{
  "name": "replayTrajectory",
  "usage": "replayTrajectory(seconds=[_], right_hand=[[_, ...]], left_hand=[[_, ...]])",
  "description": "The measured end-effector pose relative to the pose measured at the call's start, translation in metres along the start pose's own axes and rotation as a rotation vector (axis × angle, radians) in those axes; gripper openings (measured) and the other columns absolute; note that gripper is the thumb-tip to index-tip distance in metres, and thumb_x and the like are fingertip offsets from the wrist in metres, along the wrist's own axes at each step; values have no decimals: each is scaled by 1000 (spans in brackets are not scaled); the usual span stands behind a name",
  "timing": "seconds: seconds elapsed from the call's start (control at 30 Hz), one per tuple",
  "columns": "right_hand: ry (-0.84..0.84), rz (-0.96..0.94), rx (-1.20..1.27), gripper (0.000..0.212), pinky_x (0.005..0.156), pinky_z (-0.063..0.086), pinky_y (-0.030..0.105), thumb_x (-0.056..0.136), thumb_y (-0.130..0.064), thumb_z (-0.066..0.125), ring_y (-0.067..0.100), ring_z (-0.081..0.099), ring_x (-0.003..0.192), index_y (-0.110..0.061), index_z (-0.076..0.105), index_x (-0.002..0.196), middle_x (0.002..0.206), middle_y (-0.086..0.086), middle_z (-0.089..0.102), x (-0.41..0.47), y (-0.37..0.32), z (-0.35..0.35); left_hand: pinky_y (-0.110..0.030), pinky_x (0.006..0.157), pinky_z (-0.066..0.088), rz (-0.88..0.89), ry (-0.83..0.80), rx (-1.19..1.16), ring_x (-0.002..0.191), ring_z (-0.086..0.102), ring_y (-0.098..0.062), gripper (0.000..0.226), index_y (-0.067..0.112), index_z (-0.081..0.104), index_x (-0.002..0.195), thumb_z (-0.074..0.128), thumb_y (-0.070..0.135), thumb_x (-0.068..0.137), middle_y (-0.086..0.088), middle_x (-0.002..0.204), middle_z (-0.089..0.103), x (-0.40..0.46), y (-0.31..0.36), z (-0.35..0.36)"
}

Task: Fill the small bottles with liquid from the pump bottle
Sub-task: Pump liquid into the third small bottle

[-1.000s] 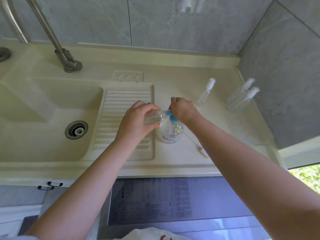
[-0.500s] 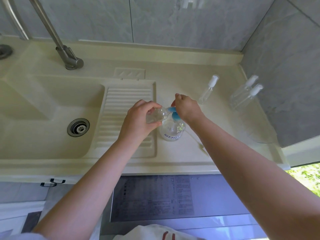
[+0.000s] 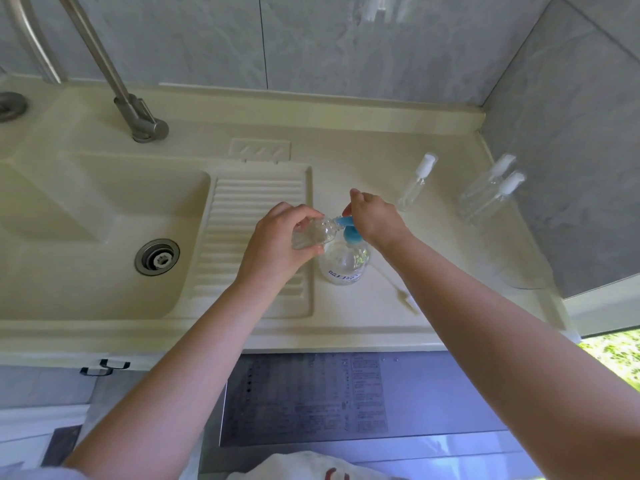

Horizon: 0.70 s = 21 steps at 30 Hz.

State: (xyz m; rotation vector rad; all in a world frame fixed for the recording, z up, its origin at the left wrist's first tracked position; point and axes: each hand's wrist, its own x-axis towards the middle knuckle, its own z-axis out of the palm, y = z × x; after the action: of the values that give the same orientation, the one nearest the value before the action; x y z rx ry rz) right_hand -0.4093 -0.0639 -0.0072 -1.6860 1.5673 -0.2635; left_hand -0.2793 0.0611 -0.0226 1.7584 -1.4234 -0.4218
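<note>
A clear pump bottle (image 3: pixel 344 263) with a blue pump head (image 3: pixel 350 231) stands on the cream counter just right of the ribbed drainboard. My left hand (image 3: pixel 277 242) holds a small clear bottle (image 3: pixel 313 233) tilted on its side, its open mouth against the blue spout. My right hand (image 3: pixel 375 218) rests on top of the pump head. A capped small bottle (image 3: pixel 415 183) stands behind my right hand. Two more capped small bottles (image 3: pixel 488 194) stand together at the far right by the wall. A loose white spray cap with its tube (image 3: pixel 398 289) lies on the counter under my right forearm.
The sink basin (image 3: pixel 86 216) with its drain (image 3: pixel 157 257) lies to the left, with the tap base (image 3: pixel 145 128) behind it. Grey tiled walls close the back and right. The counter's front edge (image 3: pixel 311 336) runs below my forearms.
Both hands stay at the pump bottle with the small bottle at the spout. The view has shifted slightly; nothing else moved.
</note>
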Motion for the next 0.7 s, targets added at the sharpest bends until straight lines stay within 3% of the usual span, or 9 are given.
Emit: replayTrajectory(seconds=[0.07, 0.17, 0.4, 0.53, 0.7], right_hand=[[55, -18, -13, 37, 87, 48, 40, 96, -31, 27, 37, 56, 100, -15, 60, 103, 112, 9, 65, -1, 3, 6], [97, -17, -13, 52, 93, 47, 43, 92, -45, 18, 36, 57, 100, -22, 64, 101, 108, 8, 66, -6, 3, 9], [-32, 18, -52, 57, 98, 48, 45, 97, -52, 21, 35, 59, 103, -17, 64, 111, 112, 11, 65, -4, -1, -4], [-43, 16, -53, 48, 96, 49, 44, 98, -38, 24, 36, 59, 101, -13, 63, 110, 112, 12, 64, -2, -3, -5], [73, -17, -90, 41, 79, 43, 38, 99, -34, 23, 35, 56, 97, -19, 60, 109, 110, 8, 65, -4, 0, 6]], left_hand=[[-34, 87, 53, -1, -4, 2, 88, 62, -13, 50, 28, 69, 104, 88, 15, 60, 4, 93, 58, 0, -1, 1], [-34, 87, 53, -7, -9, 4, 88, 62, -10, 50, 30, 69, 104, 89, 15, 61, 4, 94, 58, -1, -2, 3], [-31, 88, 52, 2, -3, 22, 89, 61, -10, 50, 29, 69, 105, 88, 17, 61, 6, 94, 58, 0, 0, -1], [-27, 89, 51, 2, 2, 8, 90, 61, -9, 50, 28, 70, 105, 88, 15, 61, 5, 95, 59, -1, 1, -1], [-31, 87, 52, -12, -7, 31, 88, 61, -6, 50, 30, 69, 104, 89, 16, 60, 6, 94, 57, 1, 0, 1]])
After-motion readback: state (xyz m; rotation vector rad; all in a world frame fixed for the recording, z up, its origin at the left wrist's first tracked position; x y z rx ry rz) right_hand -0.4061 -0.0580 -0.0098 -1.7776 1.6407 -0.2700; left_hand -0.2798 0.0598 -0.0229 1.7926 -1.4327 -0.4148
